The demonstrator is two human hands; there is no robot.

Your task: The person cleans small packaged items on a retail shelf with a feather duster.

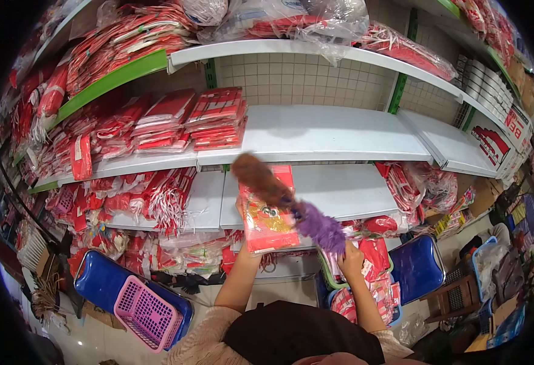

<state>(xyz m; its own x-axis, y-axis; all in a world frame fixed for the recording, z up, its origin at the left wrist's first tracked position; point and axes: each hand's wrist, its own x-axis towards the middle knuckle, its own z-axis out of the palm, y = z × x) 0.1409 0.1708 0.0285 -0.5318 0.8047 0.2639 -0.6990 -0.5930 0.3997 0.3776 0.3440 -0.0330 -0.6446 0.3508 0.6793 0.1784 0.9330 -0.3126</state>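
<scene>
My left hand [248, 253] grips a flat red-and-white packet in clear plastic [270, 222] by its left edge, held upright in front of the lower shelf. The packet hides part of that hand. In my right hand [351, 260] is a fluffy duster [320, 226], its fingers closed around the near end. Purple at my hand and brown at the far tip, the duster slants up to the left. Its brown end looks blurred and overlaps the top of the packet in this view.
Stacks of red packets [217, 118] stand on the middle shelf [334, 135], left side. More red bundles fill the shelves above and below. A pink basket [148, 313] rests on a blue chair [99, 277] at left. Baskets of red packets [373, 283] and another blue chair [417, 267] are at right.
</scene>
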